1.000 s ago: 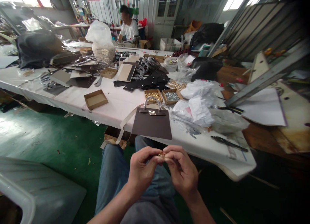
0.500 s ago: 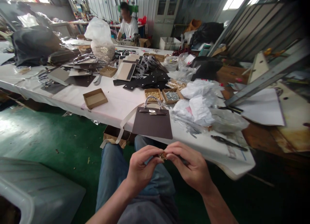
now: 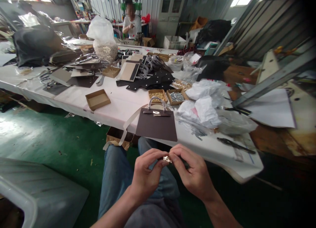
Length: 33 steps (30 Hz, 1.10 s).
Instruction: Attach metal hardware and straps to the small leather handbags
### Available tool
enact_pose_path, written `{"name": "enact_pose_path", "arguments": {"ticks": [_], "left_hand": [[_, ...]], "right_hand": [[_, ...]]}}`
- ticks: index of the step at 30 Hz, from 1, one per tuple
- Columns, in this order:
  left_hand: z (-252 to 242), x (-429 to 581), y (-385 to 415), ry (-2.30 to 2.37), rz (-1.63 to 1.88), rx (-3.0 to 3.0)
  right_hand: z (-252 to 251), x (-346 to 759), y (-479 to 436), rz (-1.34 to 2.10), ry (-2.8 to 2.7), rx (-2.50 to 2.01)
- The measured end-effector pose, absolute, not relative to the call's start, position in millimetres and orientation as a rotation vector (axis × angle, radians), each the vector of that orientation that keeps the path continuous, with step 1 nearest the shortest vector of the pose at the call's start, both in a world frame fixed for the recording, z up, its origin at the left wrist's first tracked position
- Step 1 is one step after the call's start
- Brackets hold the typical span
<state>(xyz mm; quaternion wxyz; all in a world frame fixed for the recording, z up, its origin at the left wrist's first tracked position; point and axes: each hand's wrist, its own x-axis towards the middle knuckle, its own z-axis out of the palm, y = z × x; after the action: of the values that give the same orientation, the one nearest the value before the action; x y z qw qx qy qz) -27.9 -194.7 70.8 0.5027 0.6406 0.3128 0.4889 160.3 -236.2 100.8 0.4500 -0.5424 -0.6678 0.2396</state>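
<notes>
Pinching an unreadably small, shiny fitting (image 3: 167,159) — left hand (image 3: 147,170) and right hand (image 3: 191,172).

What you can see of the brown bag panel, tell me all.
The bag panel lies flat at the table's near edge, dark brown, leather-like, wider toward the bottom. At its top is an arched, seemingly film-wrapped handle; below runs a narrow strap with shiny metal fittings. Whether the pale band beside it is attached is unclear. Neither the left hand nor right hand touches it.
</notes>
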Motion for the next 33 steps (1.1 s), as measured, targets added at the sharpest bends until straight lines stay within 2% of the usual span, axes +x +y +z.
{"name": "enact_pose_path", "arguments": {"ticks": [10, 14, 20, 26, 33], "left_hand": [[57, -27, -194, 0.827, 1.146, 1.430], [57, -28, -192, 0.773, 1.147, 1.392], [64, -31, -191, 0.677, 1.161, 1.463], [66, -34, -195, 0.689, 1.139, 1.488], [64, -36, -195, 0.636, 1.181, 1.498]], "right_hand": [[91, 176, -242, 0.740, -1.602, -1.351], [84, 172, -248, 0.698, -1.572, -1.351], [91, 170, -249, 0.818, -1.505, -1.334], [87, 169, -253, 0.634, -1.596, -1.324], [86, 162, -257, 0.641, -1.577, -1.350]]}}
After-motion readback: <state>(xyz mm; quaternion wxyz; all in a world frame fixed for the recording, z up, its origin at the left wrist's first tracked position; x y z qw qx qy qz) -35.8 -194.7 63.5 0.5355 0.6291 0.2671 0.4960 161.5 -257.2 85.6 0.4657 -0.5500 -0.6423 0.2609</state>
